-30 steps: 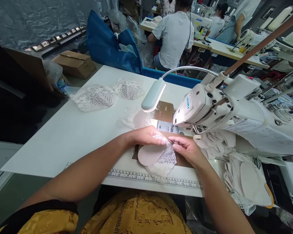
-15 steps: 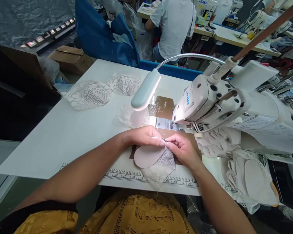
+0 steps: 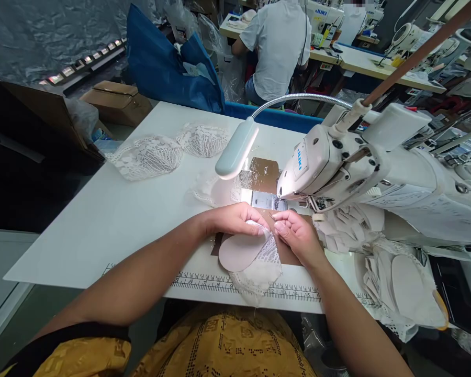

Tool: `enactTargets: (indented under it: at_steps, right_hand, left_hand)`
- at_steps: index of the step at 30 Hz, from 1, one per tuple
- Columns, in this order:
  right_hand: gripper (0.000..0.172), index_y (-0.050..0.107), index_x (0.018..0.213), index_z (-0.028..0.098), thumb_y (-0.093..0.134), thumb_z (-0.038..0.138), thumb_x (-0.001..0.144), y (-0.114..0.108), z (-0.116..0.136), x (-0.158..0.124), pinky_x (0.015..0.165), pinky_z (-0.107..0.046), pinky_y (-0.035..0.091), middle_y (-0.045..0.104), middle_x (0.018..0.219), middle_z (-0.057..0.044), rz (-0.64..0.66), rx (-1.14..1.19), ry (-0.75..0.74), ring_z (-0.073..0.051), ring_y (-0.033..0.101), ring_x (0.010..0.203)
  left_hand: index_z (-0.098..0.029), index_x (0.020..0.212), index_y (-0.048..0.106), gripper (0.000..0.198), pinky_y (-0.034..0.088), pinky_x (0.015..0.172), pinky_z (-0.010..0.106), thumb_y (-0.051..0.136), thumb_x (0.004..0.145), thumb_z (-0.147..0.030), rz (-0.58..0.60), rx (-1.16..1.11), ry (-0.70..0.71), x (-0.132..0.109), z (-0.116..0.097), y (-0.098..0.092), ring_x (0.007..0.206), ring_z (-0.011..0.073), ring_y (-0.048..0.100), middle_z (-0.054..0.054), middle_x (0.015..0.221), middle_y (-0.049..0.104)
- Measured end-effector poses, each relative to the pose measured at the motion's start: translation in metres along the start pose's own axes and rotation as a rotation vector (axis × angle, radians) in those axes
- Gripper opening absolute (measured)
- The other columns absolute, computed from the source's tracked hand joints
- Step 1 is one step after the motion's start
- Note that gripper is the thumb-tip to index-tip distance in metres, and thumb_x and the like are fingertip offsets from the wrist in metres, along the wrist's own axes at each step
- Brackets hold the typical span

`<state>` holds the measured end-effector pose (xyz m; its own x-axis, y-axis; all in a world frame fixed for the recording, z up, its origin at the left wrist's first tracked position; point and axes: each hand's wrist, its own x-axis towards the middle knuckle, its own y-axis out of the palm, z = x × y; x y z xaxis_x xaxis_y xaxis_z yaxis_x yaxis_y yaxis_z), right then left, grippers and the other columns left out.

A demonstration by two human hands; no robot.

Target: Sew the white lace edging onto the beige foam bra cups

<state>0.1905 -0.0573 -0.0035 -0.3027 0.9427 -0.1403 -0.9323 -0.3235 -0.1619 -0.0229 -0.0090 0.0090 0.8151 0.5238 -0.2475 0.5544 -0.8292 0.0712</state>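
My left hand point(image 3: 235, 219) and my right hand point(image 3: 296, 236) meet just in front of the white sewing machine point(image 3: 361, 167), both pinching the top edge of a workpiece. The workpiece is a beige foam cup piece point(image 3: 239, 252) laid on white lace point(image 3: 265, 264), which hangs over the table's front edge by the printed ruler point(image 3: 204, 283). Both hands have fingers curled tight on the fabric. The machine's needle area sits a little beyond my fingertips, lit by a gooseneck lamp point(image 3: 236, 149).
Two white lace cups point(image 3: 149, 155) lie at the far left of the white table point(image 3: 113, 220). Stacks of beige pieces point(image 3: 408, 285) sit right of me under the machine arm. Beyond are a blue bag point(image 3: 165, 68), a cardboard box point(image 3: 115, 102) and a seated person point(image 3: 278, 47).
My right hand went from loosely extended fingers to a tight pinch at the fabric edge and moved slightly toward the machine. The view shifted a little; the workpiece stayed in place.
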Motion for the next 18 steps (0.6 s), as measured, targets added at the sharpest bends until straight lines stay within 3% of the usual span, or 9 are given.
enactTargets:
  at_steps: [3, 6, 12, 15, 18]
  right_hand:
    - [0.039, 0.061, 0.111, 0.022, 0.069, 0.039, 0.076, 0.003, 0.004, -0.001, 0.063, -0.026, 0.046, 0.064, 0.086, -0.001, 0.079, -0.094, 0.036, -0.013, 0.057, 0.069]
    - [0.023, 0.068, 0.093, 0.019, 0.066, 0.037, 0.079, 0.002, 0.008, -0.003, 0.061, -0.026, 0.043, 0.062, 0.074, 0.000, 0.050, -0.218, 0.072, -0.014, 0.055, 0.066]
    - [0.018, 0.065, 0.079, 0.017, 0.062, 0.035, 0.079, -0.012, 0.010, -0.008, 0.057, -0.024, 0.039, 0.058, 0.068, 0.001, 0.057, -0.153, 0.120, -0.012, 0.050, 0.062]
    - [0.014, 0.062, 0.076, 0.017, 0.061, 0.031, 0.078, -0.016, 0.009, -0.009, 0.057, -0.023, 0.036, 0.055, 0.067, 0.003, 0.075, -0.176, 0.126, -0.012, 0.047, 0.062]
    - [0.014, 0.059, 0.075, 0.018, 0.060, 0.031, 0.079, -0.017, 0.009, -0.010, 0.058, -0.023, 0.036, 0.052, 0.066, 0.004, 0.084, -0.137, 0.135, -0.012, 0.046, 0.062]
  left_hand:
    - [-0.017, 0.105, 0.070, 0.032, 0.048, 0.074, 0.025, 0.071, 0.078, -0.033, 0.030, 0.042, 0.061, -0.001, -0.001, -0.006, 0.089, 0.0169, 0.061, 0.006, 0.101, 0.068]
    - [-0.017, 0.107, 0.069, 0.031, 0.045, 0.068, 0.021, 0.069, 0.078, -0.027, 0.031, 0.151, 0.032, -0.010, -0.006, -0.014, 0.080, 0.0137, 0.059, 0.003, 0.091, 0.065]
    - [-0.014, 0.114, 0.062, 0.038, 0.042, 0.058, 0.021, 0.064, 0.077, -0.022, -0.178, 0.225, -0.007, -0.024, -0.012, -0.024, 0.062, 0.0088, 0.049, -0.003, 0.072, 0.051]
    - [-0.014, 0.115, 0.061, 0.037, 0.044, 0.060, 0.022, 0.062, 0.080, -0.025, -0.265, 0.237, 0.018, -0.024, -0.013, -0.022, 0.062, 0.0090, 0.049, -0.002, 0.072, 0.053]
    - [-0.017, 0.112, 0.062, 0.032, 0.045, 0.067, 0.025, 0.060, 0.083, -0.031, -0.472, 0.323, 0.100, -0.027, -0.020, -0.020, 0.071, 0.0112, 0.054, 0.001, 0.083, 0.060]
